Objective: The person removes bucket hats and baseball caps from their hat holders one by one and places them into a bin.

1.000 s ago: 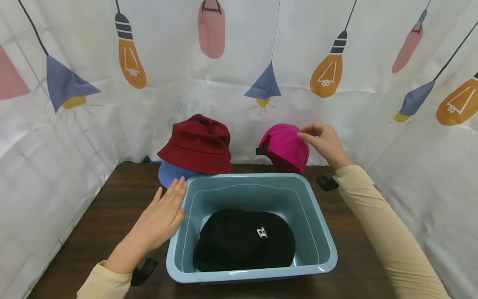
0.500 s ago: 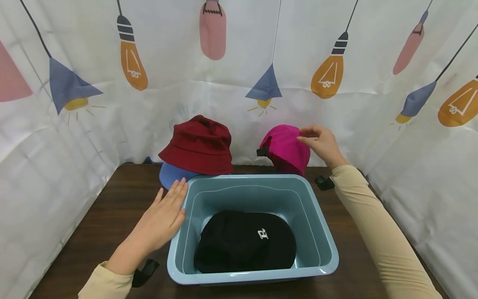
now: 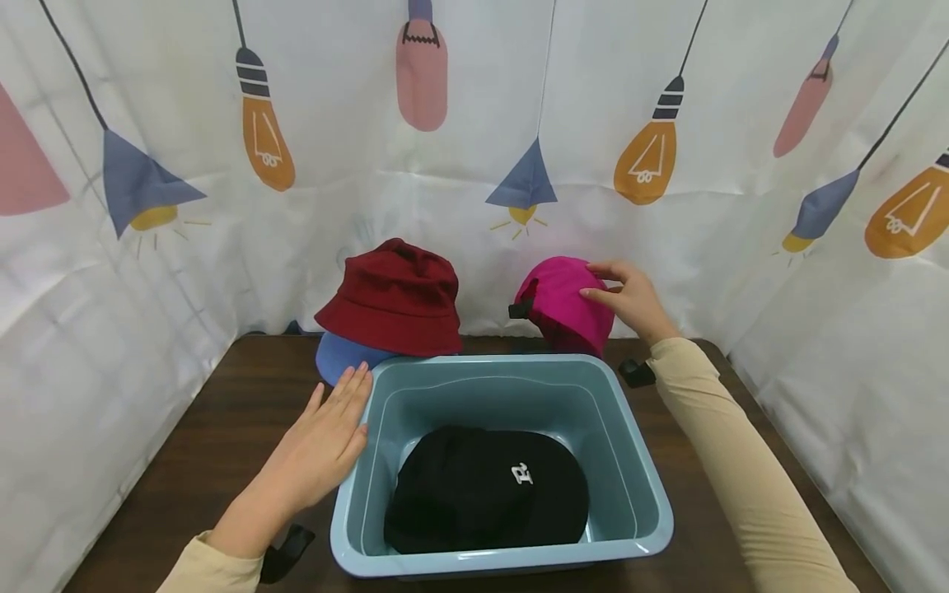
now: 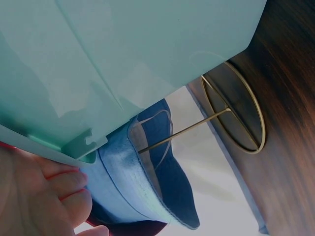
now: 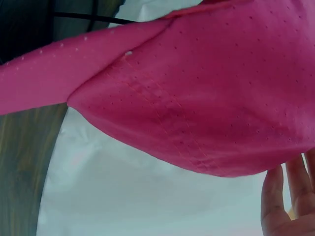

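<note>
A bright pink cap (image 3: pixel 567 301) sits behind the bin, its dark strap facing left. My right hand (image 3: pixel 633 298) is at the cap's right side, thumb and fingers apart; in the right wrist view the fingers (image 5: pixel 298 189) meet the edge of its crown. My left hand (image 3: pixel 322 441) lies flat with straight fingers along the left rim of a blue-grey plastic bin (image 3: pixel 500 568). Inside the bin lies a black cap (image 3: pixel 482 494) with a white letter emblem. Behind the bin's left corner, a dark red bucket hat (image 3: pixel 400 301) sits over a blue hat (image 3: pixel 344 356).
A gold wire stand (image 4: pixel 261 123) holds up the blue hat in the left wrist view. Dark wooden table (image 3: pixel 230 420) surrounds the bin. A white curtain (image 3: pixel 356 189) printed with lamps and bulbs hangs close behind and at both sides.
My right hand has shifted slightly left onto the pink cap, with thumb and fingers spreading wider. The view has tilted up a little. My left hand stays at the bin's rim.
</note>
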{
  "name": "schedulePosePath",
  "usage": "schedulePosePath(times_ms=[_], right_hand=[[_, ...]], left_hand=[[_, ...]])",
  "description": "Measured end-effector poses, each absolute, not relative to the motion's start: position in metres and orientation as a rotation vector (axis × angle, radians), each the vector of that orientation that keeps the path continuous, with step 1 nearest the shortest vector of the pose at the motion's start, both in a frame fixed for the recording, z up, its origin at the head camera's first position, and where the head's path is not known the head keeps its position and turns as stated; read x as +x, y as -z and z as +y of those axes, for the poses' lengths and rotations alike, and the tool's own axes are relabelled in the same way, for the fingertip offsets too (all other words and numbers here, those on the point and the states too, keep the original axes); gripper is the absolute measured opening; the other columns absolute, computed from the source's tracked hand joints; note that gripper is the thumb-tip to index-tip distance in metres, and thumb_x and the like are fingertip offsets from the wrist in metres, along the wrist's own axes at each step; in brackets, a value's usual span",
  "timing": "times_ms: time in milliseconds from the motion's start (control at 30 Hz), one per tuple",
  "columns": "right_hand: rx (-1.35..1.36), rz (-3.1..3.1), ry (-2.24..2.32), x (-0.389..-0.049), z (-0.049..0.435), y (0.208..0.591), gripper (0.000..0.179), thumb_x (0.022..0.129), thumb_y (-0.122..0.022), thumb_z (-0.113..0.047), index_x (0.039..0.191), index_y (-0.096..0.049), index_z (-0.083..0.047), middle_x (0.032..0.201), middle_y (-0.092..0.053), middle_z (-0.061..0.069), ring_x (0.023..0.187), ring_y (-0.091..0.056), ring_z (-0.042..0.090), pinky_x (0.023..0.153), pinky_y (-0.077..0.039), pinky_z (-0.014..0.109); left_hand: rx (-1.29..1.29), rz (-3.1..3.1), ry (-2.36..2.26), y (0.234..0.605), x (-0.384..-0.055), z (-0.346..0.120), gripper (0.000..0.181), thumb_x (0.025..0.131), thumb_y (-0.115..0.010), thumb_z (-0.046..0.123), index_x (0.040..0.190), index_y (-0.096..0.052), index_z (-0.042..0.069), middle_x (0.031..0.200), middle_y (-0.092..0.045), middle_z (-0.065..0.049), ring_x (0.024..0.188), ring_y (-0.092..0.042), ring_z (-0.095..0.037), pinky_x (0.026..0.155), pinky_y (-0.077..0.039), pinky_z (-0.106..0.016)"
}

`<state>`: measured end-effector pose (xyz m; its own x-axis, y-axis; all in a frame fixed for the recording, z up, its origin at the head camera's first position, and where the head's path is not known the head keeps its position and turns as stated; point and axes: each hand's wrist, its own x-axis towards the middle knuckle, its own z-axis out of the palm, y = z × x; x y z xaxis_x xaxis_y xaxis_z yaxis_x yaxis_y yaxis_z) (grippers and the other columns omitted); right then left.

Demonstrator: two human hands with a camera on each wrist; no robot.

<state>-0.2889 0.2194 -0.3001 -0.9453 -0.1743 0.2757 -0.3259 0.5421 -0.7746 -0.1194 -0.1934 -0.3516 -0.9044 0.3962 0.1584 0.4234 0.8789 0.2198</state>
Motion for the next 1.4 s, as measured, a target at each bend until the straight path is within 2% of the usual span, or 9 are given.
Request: schedulePosePath(times_ms=[333,600,767,900,1133,1400], right_hand=[[0.386,-2.534,-1.355,-0.289,0.216,0.306,0.043,0.087,-0.068,-0.023,0.123,-0.06,-0.001,0.122,-0.058,0.016,0.108,-0.054,0.031,0.087,-0.05,0.04],[0.383,-2.464,-1.303,-0.288,0.212,0.307,0.035,0.088,-0.067,-0.017,0.117,-0.064,0.002,0.113,-0.061,0.018,0.104,-0.055,0.029,0.091,-0.048,0.043],[0.368,-2.421,-1.304,-0.29,0.21,0.308,0.03,0.087,-0.068,-0.017,0.111,-0.067,0.002,0.108,-0.064,0.017,0.098,-0.057,0.025,0.08,-0.052,0.025],[0.372,-2.375,-1.312,-0.292,0.21,0.311,0.028,0.086,-0.07,-0.016,0.107,-0.07,0.003,0.103,-0.065,0.016,0.092,-0.058,0.02,0.072,-0.049,0.015],[0.345,-2.357,-1.313,-0.291,0.211,0.312,0.028,0.086,-0.07,-0.019,0.105,-0.071,0.002,0.101,-0.067,0.015,0.09,-0.056,0.018,0.07,-0.048,0.015],[0.338,-2.343,-1.257,-0.29,0.209,0.307,0.023,0.085,-0.07,-0.015,0.099,-0.073,0.004,0.096,-0.067,0.017,0.086,-0.056,0.02,0.065,-0.045,0.014]], left_hand=[[-0.654,-2.923,0.378,0.353,-0.119,-0.194,0.062,0.094,-0.047,0.022,0.145,-0.027,-0.006,0.152,-0.023,-0.019,0.14,-0.017,-0.037,0.109,-0.015,-0.059],[-0.664,-2.903,0.377,0.353,-0.119,-0.194,0.061,0.094,-0.047,0.022,0.145,-0.028,-0.006,0.152,-0.024,-0.019,0.14,-0.018,-0.037,0.109,-0.015,-0.058],[-0.663,-2.895,0.387,0.353,-0.118,-0.195,0.061,0.094,-0.047,0.022,0.145,-0.028,-0.006,0.152,-0.025,-0.019,0.14,-0.018,-0.037,0.109,-0.015,-0.058],[-0.668,-2.893,0.4,0.355,-0.118,-0.196,0.061,0.094,-0.047,0.022,0.145,-0.028,-0.006,0.152,-0.025,-0.019,0.14,-0.018,-0.037,0.11,-0.014,-0.057],[-0.671,-2.887,0.422,0.356,-0.117,-0.196,0.061,0.094,-0.047,0.022,0.145,-0.028,-0.006,0.152,-0.025,-0.019,0.14,-0.018,-0.037,0.11,-0.013,-0.057],[-0.677,-2.883,0.417,0.355,-0.117,-0.196,0.061,0.094,-0.048,0.023,0.145,-0.029,-0.006,0.152,-0.025,-0.019,0.14,-0.018,-0.037,0.109,-0.015,-0.058]])
